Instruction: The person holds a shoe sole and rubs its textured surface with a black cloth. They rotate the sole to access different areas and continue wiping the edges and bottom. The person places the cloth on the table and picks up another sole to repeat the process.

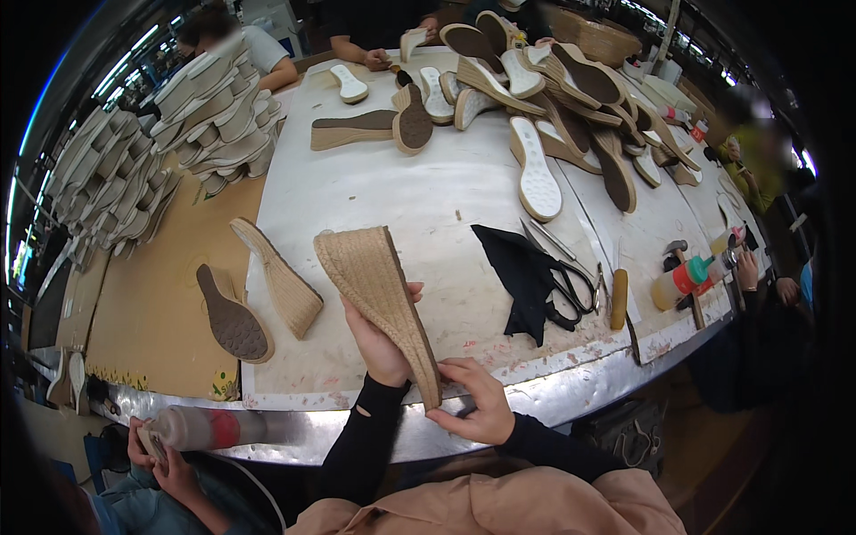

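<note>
A rope-wrapped wedge shoe sole (379, 281) is tilted up over the table's front edge, its tall heel pointing away from me and its thin toe end near me. My left hand (382, 346) grips it from the left and beneath, with fingertips showing past its right side. At the toe end my right hand (480, 406) is closed, thumb and fingers pinching the edge. Left of them lie two more wedge soles: one on its side showing the woven rope (283, 281), the other with its brown tread (234, 316) up.
A big pile of wedge soles (533, 169) covers the far right. Stacked pale soles (218, 116) stand far left. Black cloth (515, 281), scissors (571, 290), a yellow-handled tool (619, 299) and a squeeze bottle (679, 283) lie right. Co-workers' hands (374, 60) are across the table, others at both sides.
</note>
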The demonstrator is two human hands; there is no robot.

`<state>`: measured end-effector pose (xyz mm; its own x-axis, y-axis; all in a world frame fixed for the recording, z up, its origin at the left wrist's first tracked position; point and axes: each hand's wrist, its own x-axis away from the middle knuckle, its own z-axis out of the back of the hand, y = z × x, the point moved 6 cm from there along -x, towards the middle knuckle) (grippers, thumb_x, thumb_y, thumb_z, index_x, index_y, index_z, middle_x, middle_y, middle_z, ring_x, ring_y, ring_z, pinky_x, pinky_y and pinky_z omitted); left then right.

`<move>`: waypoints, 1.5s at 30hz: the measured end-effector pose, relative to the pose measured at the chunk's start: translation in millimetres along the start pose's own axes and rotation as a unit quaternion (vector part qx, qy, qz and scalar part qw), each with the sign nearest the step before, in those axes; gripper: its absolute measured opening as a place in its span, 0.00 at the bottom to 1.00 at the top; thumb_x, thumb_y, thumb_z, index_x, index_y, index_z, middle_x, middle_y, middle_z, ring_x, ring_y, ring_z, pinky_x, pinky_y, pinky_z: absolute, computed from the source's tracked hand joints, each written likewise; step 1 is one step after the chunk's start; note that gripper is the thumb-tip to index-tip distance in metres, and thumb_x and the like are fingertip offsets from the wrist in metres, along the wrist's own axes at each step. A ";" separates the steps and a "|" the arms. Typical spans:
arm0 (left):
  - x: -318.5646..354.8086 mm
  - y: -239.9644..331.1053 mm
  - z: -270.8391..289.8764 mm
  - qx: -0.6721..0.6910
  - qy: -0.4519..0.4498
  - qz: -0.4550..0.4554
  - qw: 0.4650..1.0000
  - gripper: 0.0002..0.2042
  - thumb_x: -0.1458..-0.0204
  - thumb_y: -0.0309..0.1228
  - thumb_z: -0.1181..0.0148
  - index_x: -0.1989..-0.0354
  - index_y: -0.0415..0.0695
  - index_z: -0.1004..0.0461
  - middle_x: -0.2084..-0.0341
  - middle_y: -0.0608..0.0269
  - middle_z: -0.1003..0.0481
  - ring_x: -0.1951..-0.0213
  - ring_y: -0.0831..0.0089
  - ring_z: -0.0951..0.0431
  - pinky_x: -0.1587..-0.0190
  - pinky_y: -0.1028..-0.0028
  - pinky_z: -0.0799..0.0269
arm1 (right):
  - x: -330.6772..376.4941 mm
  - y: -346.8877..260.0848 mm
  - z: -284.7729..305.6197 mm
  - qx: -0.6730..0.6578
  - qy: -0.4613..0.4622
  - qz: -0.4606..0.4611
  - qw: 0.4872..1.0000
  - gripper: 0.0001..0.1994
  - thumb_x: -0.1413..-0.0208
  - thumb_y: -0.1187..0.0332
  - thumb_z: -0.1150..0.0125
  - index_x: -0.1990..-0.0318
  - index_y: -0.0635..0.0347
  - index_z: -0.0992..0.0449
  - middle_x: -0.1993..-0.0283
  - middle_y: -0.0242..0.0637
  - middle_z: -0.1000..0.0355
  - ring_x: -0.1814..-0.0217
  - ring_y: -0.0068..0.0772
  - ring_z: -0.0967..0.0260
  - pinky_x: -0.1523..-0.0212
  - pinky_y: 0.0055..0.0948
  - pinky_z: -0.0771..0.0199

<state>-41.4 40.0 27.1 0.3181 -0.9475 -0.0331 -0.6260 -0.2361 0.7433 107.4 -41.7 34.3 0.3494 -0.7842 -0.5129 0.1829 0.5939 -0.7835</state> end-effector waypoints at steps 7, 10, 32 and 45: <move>0.3 -1.1 1.9 0.016 -0.004 -0.003 1.000 0.34 0.41 0.61 0.72 0.53 0.41 0.31 0.69 0.49 0.24 0.66 0.64 0.25 0.59 0.69 0.30 | -0.3 -8.0 -0.9 0.006 0.015 -0.021 1.000 0.29 0.63 0.68 0.25 0.50 0.65 0.29 0.51 0.49 0.30 0.53 0.47 0.29 0.50 0.36 0.30; 0.5 -1.6 3.2 0.010 -0.024 -0.021 0.999 0.34 0.41 0.62 0.73 0.54 0.42 0.31 0.69 0.49 0.24 0.65 0.63 0.25 0.58 0.67 0.30 | 1.2 -10.6 0.9 0.017 0.013 -0.024 0.999 0.30 0.63 0.67 0.25 0.50 0.65 0.29 0.51 0.48 0.31 0.53 0.46 0.29 0.48 0.37 0.32; -10.4 11.5 12.5 0.099 0.047 -0.027 0.994 0.36 0.43 0.64 0.75 0.53 0.42 0.33 0.66 0.56 0.28 0.71 0.66 0.28 0.69 0.69 0.31 | 1.3 66.8 243.7 0.316 0.286 -0.175 0.888 0.11 0.51 0.69 0.37 0.62 0.66 0.25 0.67 0.42 0.28 0.69 0.37 0.30 0.67 0.30 0.30; -14.3 18.5 26.1 0.058 0.018 -0.052 0.997 0.38 0.45 0.66 0.77 0.59 0.40 0.34 0.78 0.55 0.32 0.75 0.65 0.32 0.70 0.68 0.34 | 19.8 102.1 280.7 0.201 0.300 -0.244 0.900 0.18 0.45 0.72 0.52 0.46 0.63 0.34 0.65 0.40 0.29 0.72 0.26 0.32 0.69 0.26 0.30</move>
<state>-76.2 43.6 23.9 0.4101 -0.9085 -0.0807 -0.6650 -0.3583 0.6552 391.0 53.9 42.6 -0.4003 -0.8530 -0.3348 0.5403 0.0754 -0.8381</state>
